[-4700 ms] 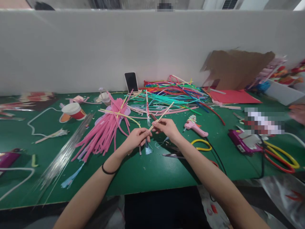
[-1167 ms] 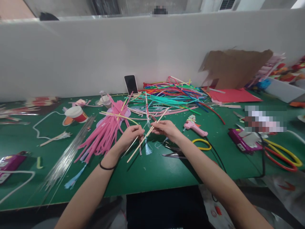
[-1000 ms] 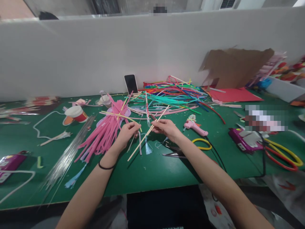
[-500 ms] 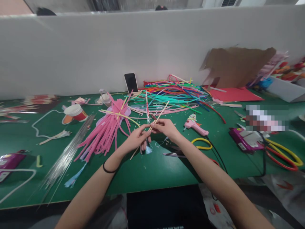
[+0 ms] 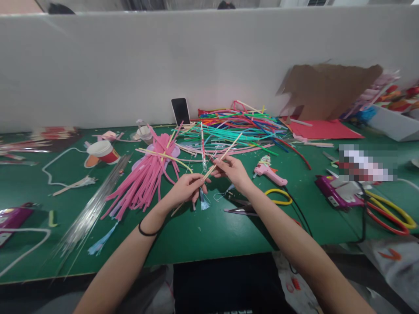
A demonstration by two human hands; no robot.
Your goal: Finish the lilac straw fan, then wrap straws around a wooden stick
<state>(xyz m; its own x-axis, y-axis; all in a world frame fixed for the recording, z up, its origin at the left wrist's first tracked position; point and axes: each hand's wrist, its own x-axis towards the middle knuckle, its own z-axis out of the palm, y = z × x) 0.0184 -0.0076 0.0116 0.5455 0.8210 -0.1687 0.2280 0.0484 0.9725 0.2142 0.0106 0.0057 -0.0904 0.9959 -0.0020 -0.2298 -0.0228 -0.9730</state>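
Pale yellow pipe cleaners (image 5: 233,145) run slantwise through both my hands, seemingly two strands side by side near the middle. My left hand (image 5: 190,187) pinches them on their lower part, its other fingers curled beneath. Higher up, my right hand (image 5: 231,171) grips the same strands between thumb and fingers. Beneath and behind the hands lies a wrapped red-and-white stick (image 5: 202,144), and a light blue tassel (image 5: 204,202) shows just below my left fingers. Thin wires stick up around the hands; I cannot tell whether they are held.
Pink pipe cleaners (image 5: 142,181) and thin metal wires (image 5: 94,209) lie left. Multicoloured pipe cleaners (image 5: 229,131) are heaped behind, near a phone (image 5: 180,111). To the right are a pink glue gun (image 5: 270,173), scissors (image 5: 278,196) and a purple power strip (image 5: 335,194). A paper cup (image 5: 104,152) stands left.
My hands have moved slightly apart along the pale yellow pipe cleaners, the left one down and left, the right one a little to the right. The strands' upper end has shifted up and right.
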